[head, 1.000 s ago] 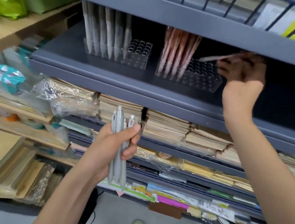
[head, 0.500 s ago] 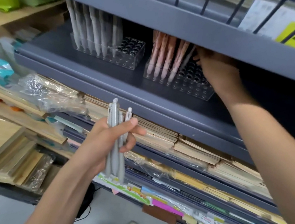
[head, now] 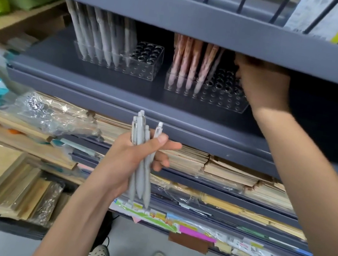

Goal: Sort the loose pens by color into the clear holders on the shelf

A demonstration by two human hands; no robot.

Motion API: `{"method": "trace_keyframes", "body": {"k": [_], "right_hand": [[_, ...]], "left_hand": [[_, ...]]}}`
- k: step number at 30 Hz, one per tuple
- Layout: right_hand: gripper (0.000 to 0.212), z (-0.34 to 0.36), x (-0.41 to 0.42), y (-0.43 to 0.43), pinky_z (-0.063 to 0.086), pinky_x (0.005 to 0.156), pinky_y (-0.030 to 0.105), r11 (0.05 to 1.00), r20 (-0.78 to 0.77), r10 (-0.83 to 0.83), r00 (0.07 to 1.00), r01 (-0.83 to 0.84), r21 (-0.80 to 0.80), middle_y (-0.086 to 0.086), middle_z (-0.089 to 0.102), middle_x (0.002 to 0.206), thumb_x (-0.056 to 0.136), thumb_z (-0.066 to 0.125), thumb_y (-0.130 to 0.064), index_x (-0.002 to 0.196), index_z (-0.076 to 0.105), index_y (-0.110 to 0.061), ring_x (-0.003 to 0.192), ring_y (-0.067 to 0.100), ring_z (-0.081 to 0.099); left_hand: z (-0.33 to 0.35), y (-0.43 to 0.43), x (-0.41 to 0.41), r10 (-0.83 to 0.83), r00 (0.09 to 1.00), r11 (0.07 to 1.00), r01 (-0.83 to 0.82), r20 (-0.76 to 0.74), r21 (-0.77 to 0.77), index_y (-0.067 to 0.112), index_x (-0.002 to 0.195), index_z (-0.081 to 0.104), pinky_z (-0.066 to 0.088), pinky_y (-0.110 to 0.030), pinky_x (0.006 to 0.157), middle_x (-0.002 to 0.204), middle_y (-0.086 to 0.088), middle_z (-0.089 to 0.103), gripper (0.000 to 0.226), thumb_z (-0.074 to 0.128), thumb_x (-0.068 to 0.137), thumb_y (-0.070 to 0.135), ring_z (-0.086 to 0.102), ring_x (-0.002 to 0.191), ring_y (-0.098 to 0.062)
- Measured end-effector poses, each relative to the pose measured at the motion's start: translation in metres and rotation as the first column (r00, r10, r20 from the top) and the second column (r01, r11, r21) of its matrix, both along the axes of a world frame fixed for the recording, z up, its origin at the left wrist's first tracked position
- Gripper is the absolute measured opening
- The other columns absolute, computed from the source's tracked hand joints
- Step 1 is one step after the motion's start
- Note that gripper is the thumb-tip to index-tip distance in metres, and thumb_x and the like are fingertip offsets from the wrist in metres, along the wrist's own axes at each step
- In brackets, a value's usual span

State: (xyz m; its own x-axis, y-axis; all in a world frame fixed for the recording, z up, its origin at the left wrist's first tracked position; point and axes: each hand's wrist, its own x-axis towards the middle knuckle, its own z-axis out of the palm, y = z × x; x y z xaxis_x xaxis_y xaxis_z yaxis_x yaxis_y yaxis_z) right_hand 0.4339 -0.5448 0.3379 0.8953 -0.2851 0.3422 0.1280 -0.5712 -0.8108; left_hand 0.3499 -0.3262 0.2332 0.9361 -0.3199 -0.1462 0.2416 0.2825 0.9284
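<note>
Well, L hand (head: 123,162) grips grey pens (head: 140,182), R hand (head: 264,85) at holder (head: 215,101) (fingers: can't tell), grey shelf (head: 93,95).

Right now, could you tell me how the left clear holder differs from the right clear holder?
The left holder carries grey pens; the right holder carries pink pens. The left holder's pens lean leftward; the right holder's stand nearly upright. The right hand is at the right holder; no hand is at the left holder. Both are clear blocks with empty holes on their right side.
</note>
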Motion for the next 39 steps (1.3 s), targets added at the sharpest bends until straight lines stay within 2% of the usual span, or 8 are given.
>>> {"method": "trace_keyframes", "body": {"k": [4,9,15,19,22,29,34,39], "right_hand": [[0.007,-0.005,-0.035,0.023,0.044,0.059,0.010,0.968,-0.100,0.249,0.963,-0.250,0.005,-0.016,0.068,0.064,0.086,0.072,-0.026,0.079,0.070,-0.026,0.055,-0.007,0.056],[0.009,-0.021,-0.059,0.059,0.051,0.070,0.017,0.873,-0.284,0.451,0.846,-0.485,-0.059,-0.008,0.073,0.074,0.085,0.074,-0.028,0.084,0.078,-0.020,0.069,0.005,0.066],[0.006,-0.029,-0.061,0.088,0.052,0.071,0.024,0.878,-0.348,0.454,0.821,-0.479,0.016,-0.001,0.074,0.078,0.084,0.074,-0.022,0.085,0.078,-0.017,0.071,0.009,0.066],[0.008,-0.032,-0.060,0.104,0.044,0.057,0.011,0.878,-0.342,0.471,0.813,-0.468,0.096,0.001,0.071,0.071,0.087,0.072,-0.017,0.084,0.074,-0.010,0.059,-0.001,0.058],[0.010,-0.031,-0.057,0.113,0.039,0.047,0.017,0.910,-0.283,0.412,0.866,-0.377,0.169,-0.002,0.067,0.067,0.089,0.070,-0.017,0.083,0.073,-0.010,0.051,0.005,0.048],[0.014,-0.034,-0.052,0.141,0.048,0.049,0.026,0.832,-0.125,0.352,0.928,-0.249,0.496,0.004,0.066,0.072,0.091,0.067,-0.020,0.098,0.068,-0.008,0.056,0.016,0.056],[0.013,-0.043,-0.054,0.164,0.053,0.059,0.024,0.870,-0.203,0.391,0.898,-0.288,0.401,0.004,0.068,0.067,0.088,0.070,-0.018,0.090,0.072,-0.005,0.059,0.015,0.061],[0.013,-0.024,-0.038,0.172,0.057,0.059,0.030,0.870,-0.065,0.285,0.956,-0.229,0.436,0.017,0.070,0.079,0.097,0.057,-0.013,0.095,0.061,-0.001,0.063,0.025,0.067]], "left_hand": [[0.002,0.012,0.009,-0.069,0.998,0.998,0.069,0.009,0.002,-0.012,0.097,0.057,0.043,-0.022,0.050,0.099,-0.020,0.075,0.034,0.070,0.088,0.018,0.049,0.049,-0.013],[0.007,0.026,0.016,-0.158,0.987,0.987,0.158,0.031,-0.001,-0.006,0.107,0.051,0.045,-0.022,0.046,0.099,-0.024,0.075,0.035,0.071,0.086,0.013,0.058,0.051,-0.017],[0.010,0.047,0.019,-0.225,0.974,0.974,0.226,0.032,-0.006,-0.003,0.119,0.054,0.056,-0.027,0.054,0.097,-0.022,0.076,0.043,0.070,0.084,0.016,0.073,0.066,-0.025],[0.010,0.064,0.020,-0.274,0.962,0.959,0.275,0.013,-0.070,-0.002,0.125,0.052,0.062,-0.034,0.072,0.103,-0.023,0.075,0.044,0.065,0.089,0.021,0.075,0.090,-0.038],[0.008,0.083,0.025,-0.302,0.953,0.950,0.301,-0.004,-0.080,-0.004,0.125,0.049,0.061,-0.037,0.079,0.107,-0.023,0.074,0.042,0.061,0.094,0.021,0.073,0.098,-0.040],[0.000,0.117,0.030,-0.267,0.960,0.964,0.266,0.085,0.029,0.006,0.097,0.056,0.055,-0.024,0.056,0.099,-0.016,0.077,0.014,0.060,0.098,0.019,0.067,0.061,-0.018],[0.004,0.130,0.039,-0.233,0.966,0.972,0.232,0.115,0.024,-0.009,0.115,0.051,0.057,-0.026,0.057,0.100,-0.015,0.077,0.038,0.060,0.097,0.023,0.070,0.064,-0.019],[0.003,0.142,0.039,-0.218,0.972,0.976,0.218,0.086,0.006,0.006,0.102,0.054,0.048,-0.024,0.043,0.093,-0.012,0.077,0.024,0.063,0.096,0.028,0.059,0.046,-0.016]]}}
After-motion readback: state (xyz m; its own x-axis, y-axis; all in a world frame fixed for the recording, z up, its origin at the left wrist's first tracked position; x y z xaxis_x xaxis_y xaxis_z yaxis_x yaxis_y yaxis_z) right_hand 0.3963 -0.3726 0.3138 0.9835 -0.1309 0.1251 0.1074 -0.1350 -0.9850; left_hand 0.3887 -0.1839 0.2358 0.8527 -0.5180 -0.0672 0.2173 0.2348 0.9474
